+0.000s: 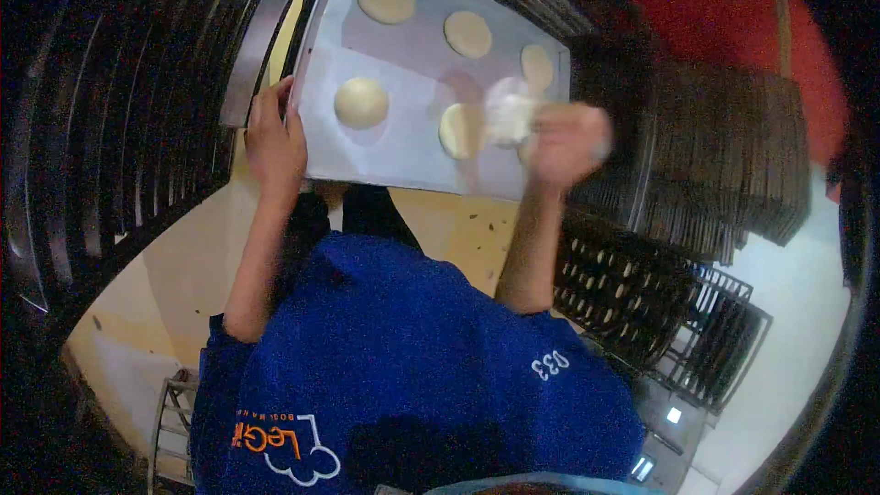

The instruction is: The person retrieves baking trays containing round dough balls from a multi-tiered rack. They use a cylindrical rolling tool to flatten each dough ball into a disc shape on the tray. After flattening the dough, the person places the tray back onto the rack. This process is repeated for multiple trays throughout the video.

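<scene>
Round, flattened pieces of pale dough [361, 104] are spaced in two rows on a light-coloured, shallow tray [405, 168]. My left hand [275, 134] grips the tray at its left rim, fingers along the edge. Over the tray's right side, my right hand [570, 141] is blurred by motion and holds a white, soft-looking item [510, 112], perhaps a cloth or a bag; I cannot tell which. That item partly hides the dough at the lower right. The front edge of the tray is close to my body.
A dark rack with metal slats [89, 117] rises at the left. Stacked dark trays [715, 144] stand at the right, and below them a rack holds many small pale pieces [608, 282]. A metal frame [172, 426] is at the lower left. Dark specks lie on the floor [474, 227].
</scene>
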{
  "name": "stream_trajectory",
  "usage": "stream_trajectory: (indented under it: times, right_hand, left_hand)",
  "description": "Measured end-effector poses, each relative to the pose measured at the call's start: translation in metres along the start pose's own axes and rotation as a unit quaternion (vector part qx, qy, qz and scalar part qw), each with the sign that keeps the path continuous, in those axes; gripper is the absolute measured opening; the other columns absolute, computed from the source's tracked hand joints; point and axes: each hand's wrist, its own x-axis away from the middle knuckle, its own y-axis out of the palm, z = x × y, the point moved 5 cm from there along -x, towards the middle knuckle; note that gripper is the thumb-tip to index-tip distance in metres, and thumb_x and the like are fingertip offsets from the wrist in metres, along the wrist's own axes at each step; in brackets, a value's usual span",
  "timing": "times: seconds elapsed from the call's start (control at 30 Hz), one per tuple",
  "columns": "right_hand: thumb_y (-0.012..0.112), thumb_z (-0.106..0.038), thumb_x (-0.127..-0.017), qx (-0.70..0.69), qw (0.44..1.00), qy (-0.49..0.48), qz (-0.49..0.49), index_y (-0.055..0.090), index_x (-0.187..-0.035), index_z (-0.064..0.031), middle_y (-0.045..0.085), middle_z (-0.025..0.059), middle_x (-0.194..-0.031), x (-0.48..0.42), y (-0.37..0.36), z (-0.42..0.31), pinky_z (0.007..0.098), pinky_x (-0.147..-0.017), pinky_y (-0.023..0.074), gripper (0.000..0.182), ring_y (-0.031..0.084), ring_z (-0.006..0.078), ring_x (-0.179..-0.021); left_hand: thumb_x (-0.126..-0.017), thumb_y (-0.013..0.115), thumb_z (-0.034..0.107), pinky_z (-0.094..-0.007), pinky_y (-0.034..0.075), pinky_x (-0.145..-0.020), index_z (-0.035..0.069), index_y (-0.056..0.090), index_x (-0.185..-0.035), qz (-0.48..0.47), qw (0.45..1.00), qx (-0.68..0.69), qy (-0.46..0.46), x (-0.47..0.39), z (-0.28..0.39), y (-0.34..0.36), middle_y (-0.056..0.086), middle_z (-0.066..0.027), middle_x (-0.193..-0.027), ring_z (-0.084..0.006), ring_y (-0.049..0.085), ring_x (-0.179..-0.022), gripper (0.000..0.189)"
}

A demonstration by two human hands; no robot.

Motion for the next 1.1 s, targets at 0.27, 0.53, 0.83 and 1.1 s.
stream_trajectory:
  times: [0.27,0.53,0.83,1.1]
  right_hand:
    - [0.054,-0.018,-0.089,0.047,0.99,0.136,-0.003,0.048,-0.087,-0.0094,0.052,0.0025,-0.079,0.042,0.011,0.034,0.0265,-0.058,0.0409,0.011,0.047,0.0111,-0.065]
    - [0.044,-0.018,-0.091,-0.012,0.982,0.083,0.17,0.046,-0.072,-0.0109,0.045,-0.0005,-0.062,0.05,-0.038,0.042,0.0257,-0.05,0.0386,0.02,0.043,0.0102,-0.055]
    - [0.049,-0.018,-0.091,0.309,0.946,0.051,0.084,0.051,-0.093,-0.0059,0.053,0.0056,-0.075,0.023,-0.066,0.091,0.029,-0.055,0.0428,0.013,0.051,0.0163,-0.063]
    - [0.056,-0.01,-0.084,0.048,0.956,0.257,0.136,0.054,-0.075,-0.002,0.051,-0.0009,-0.062,0.005,0.028,0.059,0.0295,-0.054,0.0414,0.012,0.049,0.0113,-0.059]
  left_hand:
    - [-0.086,0.05,0.006,-0.042,0.043,-0.085,0.008,0.053,-0.116,-0.002,1.0,-0.014,-0.005,-0.003,-0.001,0.002,0.056,-0.0154,-0.105,-0.0329,0.054,-0.1,0.03]
    - [-0.087,0.049,0.008,-0.0412,0.044,-0.083,0.007,0.052,-0.116,0.008,0.999,-0.047,0.011,-0.001,-0.005,0.004,0.056,-0.015,-0.104,-0.0313,0.055,-0.099,0.029]
    - [-0.088,0.048,0.011,-0.0395,0.045,-0.084,0.008,0.053,-0.116,0.007,0.997,-0.067,0.03,-0.004,0.0,0.008,0.056,-0.0131,-0.107,-0.0296,0.056,-0.099,0.028]
    - [-0.088,0.048,0.011,-0.0395,0.045,-0.085,0.008,0.053,-0.116,-0.008,0.999,-0.045,0.003,-0.004,-0.002,0.008,0.057,-0.0137,-0.108,-0.029,0.057,-0.1,0.028]
